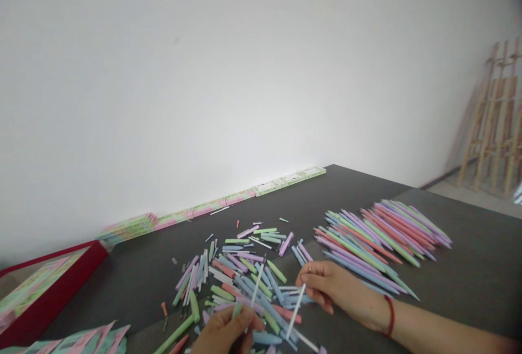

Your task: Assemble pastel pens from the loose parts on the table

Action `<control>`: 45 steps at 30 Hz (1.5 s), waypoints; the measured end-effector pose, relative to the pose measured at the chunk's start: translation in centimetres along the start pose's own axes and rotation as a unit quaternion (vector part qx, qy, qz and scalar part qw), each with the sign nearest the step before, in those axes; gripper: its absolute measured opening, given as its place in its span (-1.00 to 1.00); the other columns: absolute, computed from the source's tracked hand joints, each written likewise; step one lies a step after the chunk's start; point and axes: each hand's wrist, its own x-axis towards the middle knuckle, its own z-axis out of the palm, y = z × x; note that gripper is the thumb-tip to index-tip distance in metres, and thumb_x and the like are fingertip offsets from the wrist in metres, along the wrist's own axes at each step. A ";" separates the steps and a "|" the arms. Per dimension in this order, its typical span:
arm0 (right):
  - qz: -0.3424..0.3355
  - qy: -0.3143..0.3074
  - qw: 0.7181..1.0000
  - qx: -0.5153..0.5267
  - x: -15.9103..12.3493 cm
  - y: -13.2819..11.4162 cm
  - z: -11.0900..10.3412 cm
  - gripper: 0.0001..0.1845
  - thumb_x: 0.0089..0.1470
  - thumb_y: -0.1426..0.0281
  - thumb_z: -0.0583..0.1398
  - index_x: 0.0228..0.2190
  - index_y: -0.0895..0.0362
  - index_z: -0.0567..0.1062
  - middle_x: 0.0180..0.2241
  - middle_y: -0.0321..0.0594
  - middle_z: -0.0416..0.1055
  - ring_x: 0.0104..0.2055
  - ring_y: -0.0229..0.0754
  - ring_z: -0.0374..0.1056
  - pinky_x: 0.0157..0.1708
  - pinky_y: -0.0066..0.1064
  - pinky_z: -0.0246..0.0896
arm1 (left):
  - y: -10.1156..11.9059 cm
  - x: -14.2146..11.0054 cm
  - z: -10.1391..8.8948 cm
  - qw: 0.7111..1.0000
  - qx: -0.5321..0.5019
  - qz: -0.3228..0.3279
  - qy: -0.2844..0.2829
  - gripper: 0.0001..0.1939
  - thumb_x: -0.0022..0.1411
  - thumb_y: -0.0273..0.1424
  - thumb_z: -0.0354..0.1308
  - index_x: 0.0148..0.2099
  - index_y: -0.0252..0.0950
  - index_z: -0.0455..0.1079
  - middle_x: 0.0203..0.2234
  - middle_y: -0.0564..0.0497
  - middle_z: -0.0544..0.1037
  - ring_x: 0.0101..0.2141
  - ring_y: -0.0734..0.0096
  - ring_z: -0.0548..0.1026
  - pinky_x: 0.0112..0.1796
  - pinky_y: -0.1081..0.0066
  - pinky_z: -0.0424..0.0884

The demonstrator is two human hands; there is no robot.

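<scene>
In the lower middle, my left hand (pixel 228 331) is closed around a white pen refill (pixel 256 286) with a dark tip, which slants upward. A green pen part (pixel 236 309) also shows between its fingers. My right hand (pixel 324 289), with a red cord at the wrist, is closed in a pinch just to the right. From its fingertips another white pen refill (pixel 296 313) slants down over the pile. Under and around both hands lie loose pen parts (pixel 244 261): purple, green, blue and coral barrels, caps and white refills.
Whole pastel pens (pixel 367 240) lie in rows at the right of the dark table (pixel 338 191). Flat printed boxes (pixel 244 196) line the wall. A red box (pixel 53 283) and printed packets (pixel 81 340) occupy the left. Wooden racks (pixel 493 125) stand far right.
</scene>
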 end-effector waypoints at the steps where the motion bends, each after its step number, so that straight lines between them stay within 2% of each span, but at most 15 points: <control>1: 0.005 -0.001 1.000 -0.030 -0.1 0.0 -0.1 -0.74 0.01 0.23 0.12 -0.44 0.20 0.39 -0.64 -0.42 0.22 -0.70 -0.42 0.02 -0.72 -0.57 -0.08 | 0.5 -0.3 0.1 1.000 -0.024 0.004 0.015 -0.56 -0.05 0.00 0.19 -0.46 -0.33 0.40 -0.83 0.21 0.25 -0.83 0.75 -0.03 -0.75 0.59 -0.22; 5: -0.015 0.022 0.977 -0.213 -0.5 -0.8 -1.0 -0.81 0.03 0.33 0.08 -0.51 0.17 0.38 -0.64 -0.40 0.24 -0.67 -0.40 0.05 -0.67 -0.55 -0.08 | 2.6 -1.6 0.0 0.994 -0.070 0.026 0.081 -0.62 -0.06 -0.08 0.25 -0.42 -0.33 0.41 -0.83 0.26 0.20 -0.83 0.79 -0.07 -0.77 0.64 -0.22; 8: -0.066 0.040 0.917 -0.392 -1.0 -2.2 -1.9 -0.82 0.05 0.39 0.09 -0.51 0.16 0.42 -0.64 -0.36 0.28 -0.59 -0.34 0.14 -0.57 -0.50 -0.06 | 3.2 -2.0 -0.1 0.993 -0.066 0.036 0.094 -0.62 -0.10 -0.08 0.26 -0.44 -0.34 0.43 -0.84 0.27 0.16 -0.83 0.78 -0.08 -0.77 0.63 -0.21; 11: -0.107 0.034 0.857 -0.503 -1.8 -2.9 -2.0 -0.86 0.05 0.42 0.10 -0.40 0.15 0.47 -0.53 -0.28 0.40 -0.48 -0.26 0.26 -0.46 -0.46 0.00 | 3.2 -2.0 0.0 0.993 -0.060 0.023 0.100 -0.64 -0.09 -0.11 0.27 -0.43 -0.34 0.43 -0.84 0.27 0.15 -0.82 0.76 -0.06 -0.77 0.63 -0.20; 16: -0.133 -0.070 0.824 -0.547 -3.1 -1.9 -0.4 -0.86 0.00 0.39 0.17 -0.35 0.11 0.49 -0.41 -0.25 0.48 -0.38 -0.21 0.35 -0.40 -0.47 0.06 | 2.3 -1.6 0.4 0.994 -0.074 0.007 0.086 -0.62 -0.07 -0.08 0.24 -0.38 -0.33 0.43 -0.81 0.26 0.19 -0.81 0.77 -0.09 -0.76 0.63 -0.22; 18: -0.131 -0.088 0.806 -0.570 -3.3 -1.3 0.7 -0.85 -0.04 0.34 0.20 -0.36 0.11 0.49 -0.38 -0.23 0.49 -0.35 -0.17 0.38 -0.40 -0.46 0.09 | 2.0 -1.4 0.5 0.994 -0.066 -0.001 0.086 -0.62 -0.08 -0.09 0.25 -0.38 -0.34 0.43 -0.82 0.26 0.18 -0.82 0.77 -0.08 -0.76 0.64 -0.23; 21: -0.112 -0.080 0.762 -0.633 -2.9 -1.0 2.3 -0.80 -0.06 0.32 0.19 -0.35 0.17 0.47 -0.38 -0.11 0.50 -0.36 -0.07 0.41 -0.43 -0.40 0.13 | 1.6 -1.1 0.6 0.994 -0.050 0.003 0.096 -0.61 -0.09 -0.08 0.26 -0.37 -0.34 0.44 -0.83 0.27 0.17 -0.82 0.77 -0.07 -0.77 0.65 -0.21; 24: -0.078 -0.065 0.717 -0.690 -2.1 -1.5 3.3 -0.83 -0.06 0.44 0.13 -0.37 0.23 0.47 -0.39 0.01 0.51 -0.40 -0.01 0.43 -0.48 -0.37 0.14 | 1.2 -0.9 0.6 0.994 -0.043 0.012 0.104 -0.57 -0.12 -0.06 0.27 -0.36 -0.35 0.46 -0.83 0.26 0.17 -0.83 0.77 -0.06 -0.77 0.65 -0.18; 26: -0.058 -0.041 0.707 -0.704 -1.7 -2.1 3.2 -0.82 -0.07 0.49 0.11 -0.38 0.23 0.47 -0.41 0.03 0.51 -0.43 0.00 0.44 -0.51 -0.37 0.13 | 0.9 -0.7 0.5 0.993 -0.043 0.014 0.108 -0.55 -0.15 -0.03 0.27 -0.38 -0.35 0.47 -0.83 0.25 0.18 -0.82 0.76 -0.04 -0.76 0.65 -0.16; 29: -0.054 0.016 0.726 -0.686 -1.7 -3.0 2.2 -0.81 -0.07 0.49 0.08 -0.39 0.21 0.47 -0.42 0.00 0.51 -0.42 -0.02 0.43 -0.50 -0.38 0.09 | 0.4 -0.4 0.2 0.993 -0.040 0.006 0.110 -0.51 -0.17 0.02 0.26 -0.40 -0.34 0.46 -0.81 0.23 0.17 -0.78 0.75 -0.03 -0.74 0.64 -0.18; 32: -0.071 0.038 0.779 -0.622 -2.1 -3.6 1.0 -0.84 -0.13 0.51 0.08 -0.46 0.17 0.45 -0.46 -0.12 0.50 -0.43 -0.12 0.39 -0.49 -0.42 0.04 | 0.1 -0.2 0.1 0.994 -0.036 0.010 0.103 -0.49 -0.19 0.04 0.26 -0.40 -0.34 0.47 -0.79 0.22 0.18 -0.76 0.74 -0.04 -0.71 0.64 -0.18; 37: -0.072 -0.033 0.906 -0.415 -2.2 -3.1 1.1 -0.94 -0.18 0.51 0.10 -0.54 0.16 0.37 -0.61 -0.39 0.30 -0.58 -0.37 0.14 -0.61 -0.55 -0.10 | 0.0 0.1 0.1 0.998 -0.014 0.027 0.063 -0.50 -0.14 0.01 0.25 -0.40 -0.37 0.47 -0.82 0.24 0.14 -0.77 0.71 -0.04 -0.71 0.59 -0.22; 39: -0.061 -0.063 0.944 -0.318 -1.9 -2.6 1.5 -0.94 -0.18 0.53 0.09 -0.56 0.16 0.34 -0.64 -0.44 0.21 -0.60 -0.41 0.06 -0.64 -0.58 -0.13 | -0.1 0.2 0.1 0.997 -0.010 0.038 0.060 -0.50 -0.13 0.02 0.23 -0.40 -0.37 0.46 -0.84 0.25 0.11 -0.78 0.71 -0.06 -0.71 0.58 -0.23; 42: -0.026 -0.111 0.976 -0.184 -1.5 -1.7 2.1 -0.90 -0.19 0.56 0.04 -0.55 0.15 0.31 -0.68 -0.49 0.13 -0.66 -0.45 -0.02 -0.68 -0.61 -0.15 | -0.3 0.4 0.1 0.996 -0.008 0.059 0.067 -0.50 -0.14 0.03 0.23 -0.42 -0.37 0.46 -0.86 0.28 0.06 -0.78 0.70 -0.09 -0.69 0.56 -0.25; 45: 0.014 -0.146 0.986 -0.077 -1.1 -1.4 2.5 -0.89 -0.18 0.54 0.02 -0.52 0.14 0.30 -0.71 -0.50 0.14 -0.72 -0.45 -0.01 -0.72 -0.63 -0.13 | -0.6 0.6 0.1 0.996 0.002 0.069 0.061 -0.50 -0.13 0.01 0.24 -0.37 -0.38 0.48 -0.84 0.28 0.06 -0.76 0.69 -0.10 -0.66 0.53 -0.26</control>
